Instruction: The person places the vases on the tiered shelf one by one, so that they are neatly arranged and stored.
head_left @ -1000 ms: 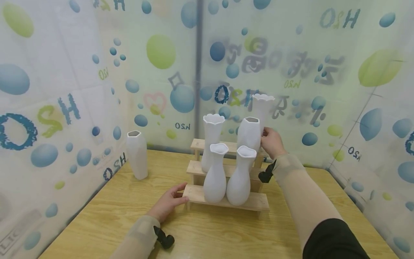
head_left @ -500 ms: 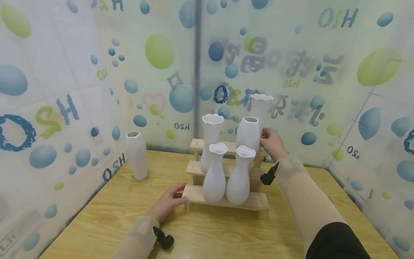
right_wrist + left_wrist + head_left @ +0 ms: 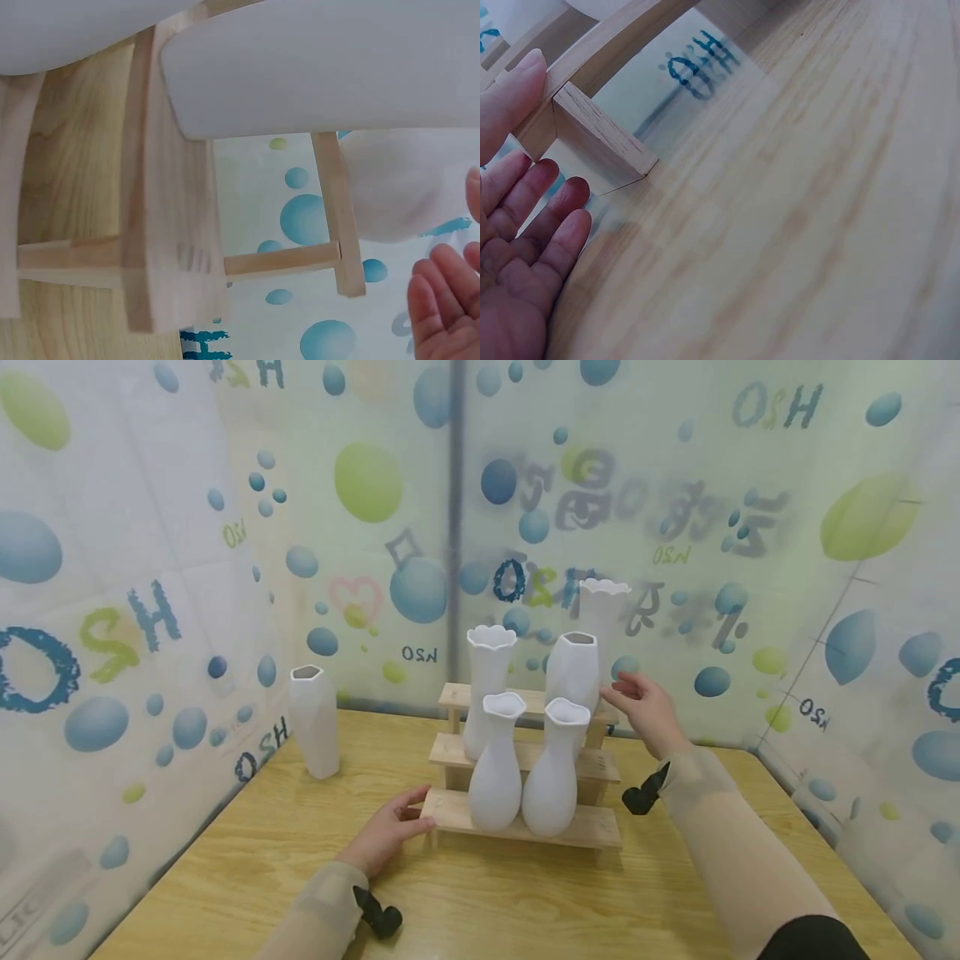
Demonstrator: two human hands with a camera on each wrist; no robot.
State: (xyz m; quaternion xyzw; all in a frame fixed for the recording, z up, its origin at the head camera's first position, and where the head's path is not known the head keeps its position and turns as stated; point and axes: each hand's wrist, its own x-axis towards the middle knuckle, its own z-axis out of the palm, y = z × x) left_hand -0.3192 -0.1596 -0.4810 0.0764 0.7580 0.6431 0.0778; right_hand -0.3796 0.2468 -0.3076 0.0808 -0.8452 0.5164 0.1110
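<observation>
A stepped wooden stand (image 3: 525, 828) bears several white vases. My left hand (image 3: 386, 835) holds the left end of its lowest shelf, the thumb along the front edge and the other fingers at the end. My right hand (image 3: 648, 710) is beside the stand's upper right, fingers loosely extended and holding nothing. Nearest to it are a faceted white vase (image 3: 573, 672) on the middle shelf and a tall scallop-rimmed vase (image 3: 604, 618) behind, on the top shelf. Another scallop-rimmed vase (image 3: 487, 664) stands on the middle shelf at left. Two round-bellied vases (image 3: 495, 785) stand on the lowest shelf.
A separate faceted white vase (image 3: 315, 727) stands upright at the back left of the wooden table (image 3: 480, 910). Printed curtains (image 3: 367, 543) with blue and green dots hang close behind the table and along both sides.
My right hand has let go of the tall vase at the back right and drawn away to the right and down, fingers opening. My left hand stays at the stand.
</observation>
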